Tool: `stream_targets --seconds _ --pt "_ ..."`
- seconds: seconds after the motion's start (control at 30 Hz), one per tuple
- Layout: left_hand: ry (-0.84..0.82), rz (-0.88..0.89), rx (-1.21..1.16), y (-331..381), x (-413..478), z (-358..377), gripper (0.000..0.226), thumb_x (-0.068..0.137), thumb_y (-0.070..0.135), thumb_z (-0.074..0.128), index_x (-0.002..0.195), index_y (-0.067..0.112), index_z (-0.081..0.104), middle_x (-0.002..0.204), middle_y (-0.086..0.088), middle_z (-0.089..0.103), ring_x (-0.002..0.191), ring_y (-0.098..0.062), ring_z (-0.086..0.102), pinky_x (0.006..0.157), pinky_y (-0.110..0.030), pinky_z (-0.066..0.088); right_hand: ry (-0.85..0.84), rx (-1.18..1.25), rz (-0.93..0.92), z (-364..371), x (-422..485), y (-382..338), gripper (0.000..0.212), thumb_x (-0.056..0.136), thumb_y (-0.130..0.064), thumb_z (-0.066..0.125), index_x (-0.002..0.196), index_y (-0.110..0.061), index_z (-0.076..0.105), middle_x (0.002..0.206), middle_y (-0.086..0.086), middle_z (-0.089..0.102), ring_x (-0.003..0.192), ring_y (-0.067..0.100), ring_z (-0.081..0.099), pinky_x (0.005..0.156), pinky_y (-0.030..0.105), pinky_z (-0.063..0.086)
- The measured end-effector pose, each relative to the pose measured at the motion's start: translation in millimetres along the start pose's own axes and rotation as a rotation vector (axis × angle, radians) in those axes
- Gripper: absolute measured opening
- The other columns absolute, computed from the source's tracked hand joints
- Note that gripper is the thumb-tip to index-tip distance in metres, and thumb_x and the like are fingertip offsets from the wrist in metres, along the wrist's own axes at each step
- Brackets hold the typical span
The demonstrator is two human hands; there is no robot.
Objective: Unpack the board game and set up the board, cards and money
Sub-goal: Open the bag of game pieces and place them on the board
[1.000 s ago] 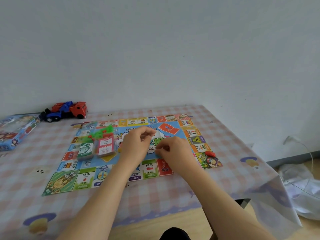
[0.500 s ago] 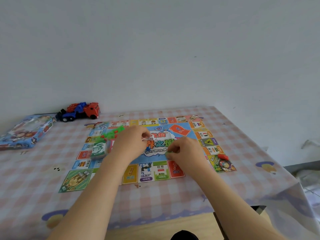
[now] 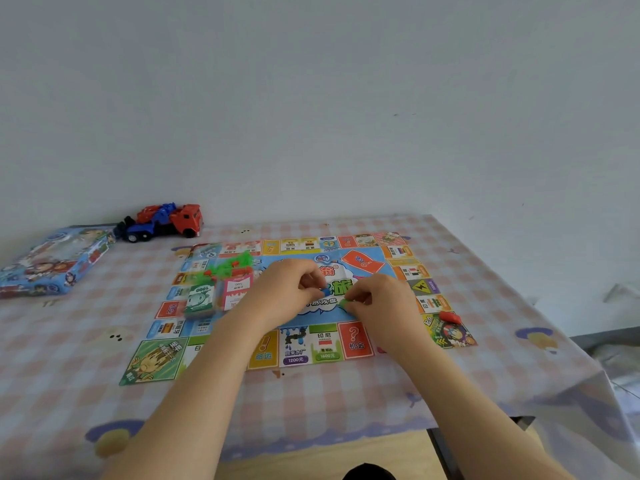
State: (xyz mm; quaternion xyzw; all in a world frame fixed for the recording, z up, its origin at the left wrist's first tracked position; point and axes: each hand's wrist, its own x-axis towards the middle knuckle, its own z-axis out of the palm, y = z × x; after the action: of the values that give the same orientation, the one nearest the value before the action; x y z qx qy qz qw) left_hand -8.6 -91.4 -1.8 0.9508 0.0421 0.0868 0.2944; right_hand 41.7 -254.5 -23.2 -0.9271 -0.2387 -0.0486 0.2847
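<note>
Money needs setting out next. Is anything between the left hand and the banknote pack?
Yes: the pink card pack lies on the board between the left hand and the banknote pack. That hand pinches a blue piece.

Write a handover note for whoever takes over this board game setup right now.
Left hand pinches a small blue piece and right hand a small green piece, over the board's middle.
Done: board lies unfolded.
On its left side: money pack, card pack, bag of plastic pieces, apparently wrapped. Red piece sits at the near right corner.
Left: unwrap and lay out cards and money.
</note>
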Motion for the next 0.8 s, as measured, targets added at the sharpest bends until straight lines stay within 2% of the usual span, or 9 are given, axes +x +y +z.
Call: stream_targets --seconds 0.17,0.3,0.37,0.5,0.6,0.67,0.73,0.8 --pt "-0.041 0.051 -0.124 21 2 9 0.010 0.087 0.016 0.066 0.086 0.026 0.067 0.083 0.010 0.068 0.077 -0.004 0.063 0.068 -0.019 0.048 0.050 0.020 0.016 -13 -3 9 0.015 0.086 -0.025 0.068 0.099 -0.023 0.074 0.096 -0.005 0.070 0.085 0.010 0.061 0.076 0.024 0.052" --pt "-0.066 0.058 -0.221 36 4 23 0.012 0.087 0.014 0.065 0.088 0.025 0.070 0.083 0.009 0.070 0.077 -0.005 0.066 0.075 -0.025 0.054 0.112 0.036 0.048 -35 -15 26 0.012 0.083 -0.021 0.071 0.095 -0.020 0.075 0.085 -0.008 0.065 0.067 0.003 0.053 0.060 0.014 0.042" --pt "-0.078 0.063 -0.254 44 3 31 0.012 0.087 0.015 0.066 0.091 0.024 0.072 0.087 0.010 0.070 0.080 -0.003 0.065 0.076 -0.024 0.054 0.161 0.057 0.070 -47 -23 38 0.010 0.081 -0.020 0.072 0.090 -0.020 0.075 0.080 -0.010 0.062 0.063 0.000 0.049 0.056 0.014 0.037" --pt "-0.120 0.072 -0.307 64 1 49 0.016 0.082 0.015 0.072 0.095 0.024 0.073 0.090 0.015 0.068 0.078 0.004 0.061 0.062 -0.008 0.044 0.210 0.035 0.118 -69 -40 60 0.005 0.080 -0.023 0.073 0.084 -0.025 0.074 0.082 -0.010 0.062 0.068 0.004 0.052 0.060 0.021 0.040" --pt "-0.159 0.076 -0.311 74 1 60 0.019 0.079 0.012 0.074 0.090 0.028 0.072 0.087 0.016 0.068 0.078 0.002 0.063 0.062 -0.010 0.047 0.197 -0.013 0.111 -77 -50 68 0.006 0.081 -0.027 0.072 0.087 -0.026 0.074 0.084 -0.011 0.063 0.069 0.002 0.052 0.057 0.015 0.035" --pt "-0.160 0.104 -0.258 78 1 67 0.017 0.079 0.013 0.074 0.090 0.027 0.073 0.087 0.013 0.070 0.078 0.001 0.064 0.068 -0.013 0.051 0.150 -0.044 0.099 -78 -55 70 0.008 0.081 -0.029 0.072 0.089 -0.027 0.074 0.086 -0.012 0.063 0.069 0.000 0.049 0.056 0.012 0.032" --pt "-0.141 0.134 -0.170 80 1 70 0.015 0.080 0.018 0.074 0.093 0.025 0.074 0.090 0.011 0.071 0.080 0.001 0.063 0.074 -0.017 0.053 0.096 -0.096 0.099 -77 -58 70 0.011 0.083 -0.031 0.070 0.092 -0.028 0.073 0.091 -0.013 0.062 0.073 0.002 0.049 0.056 0.014 0.033" --pt "-0.123 0.144 -0.132 79 1 71 0.014 0.080 0.021 0.074 0.094 0.025 0.074 0.091 0.011 0.071 0.080 0.001 0.062 0.073 -0.017 0.052 0.065 -0.152 0.104 -76 -60 70 0.013 0.084 -0.033 0.068 0.096 -0.030 0.073 0.096 -0.013 0.061 0.079 0.005 0.049 0.056 0.015 0.032"
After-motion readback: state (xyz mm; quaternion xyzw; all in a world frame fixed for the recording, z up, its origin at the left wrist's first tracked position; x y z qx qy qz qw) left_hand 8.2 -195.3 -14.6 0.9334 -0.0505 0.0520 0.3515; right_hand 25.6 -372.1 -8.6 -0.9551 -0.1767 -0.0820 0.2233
